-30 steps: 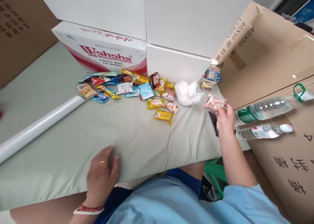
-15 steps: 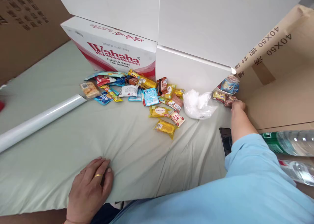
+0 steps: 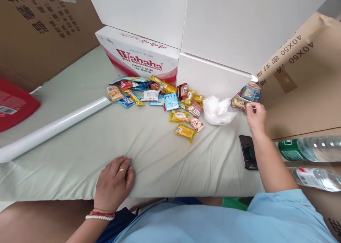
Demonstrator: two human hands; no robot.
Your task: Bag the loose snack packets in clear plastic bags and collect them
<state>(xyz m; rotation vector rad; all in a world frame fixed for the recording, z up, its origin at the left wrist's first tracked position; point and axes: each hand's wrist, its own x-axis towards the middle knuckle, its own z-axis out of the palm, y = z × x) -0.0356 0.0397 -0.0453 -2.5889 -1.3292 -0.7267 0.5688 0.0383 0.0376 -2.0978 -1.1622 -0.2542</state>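
Observation:
My left hand [image 3: 114, 181] lies palm down on the green cloth near the front edge, fingers stretched out and holding nothing visible. At the far right, my right hand [image 3: 256, 118] has its fingers curled together beside small snack packets [image 3: 238, 103]. Whether anything is pinched in it is hidden. Just beyond that hand are a bowl-like container [image 3: 243, 98] and a blue-and-white packet [image 3: 249, 92]. To its left sits a crumpled white plastic bag [image 3: 218, 111]. Several wrapped snacks lie heaped in the middle, among them a blue-and-white packet [image 3: 171, 102] and a yellow-wrapped snack [image 3: 184, 131].
A Wahaha carton [image 3: 141, 60] and a white panel [image 3: 213, 74] stand behind the snacks. A plastic roll [image 3: 58, 127] and a red container [image 3: 16, 106] are at left. A phone [image 3: 248, 152], water bottles [image 3: 309, 149] and a cardboard box [image 3: 314, 90] are at right.
My right hand has drawn back slightly from the brown packet it was at, its fingers now curled. The view has shifted, bringing the red container further into sight. My left hand still rests on the cloth.

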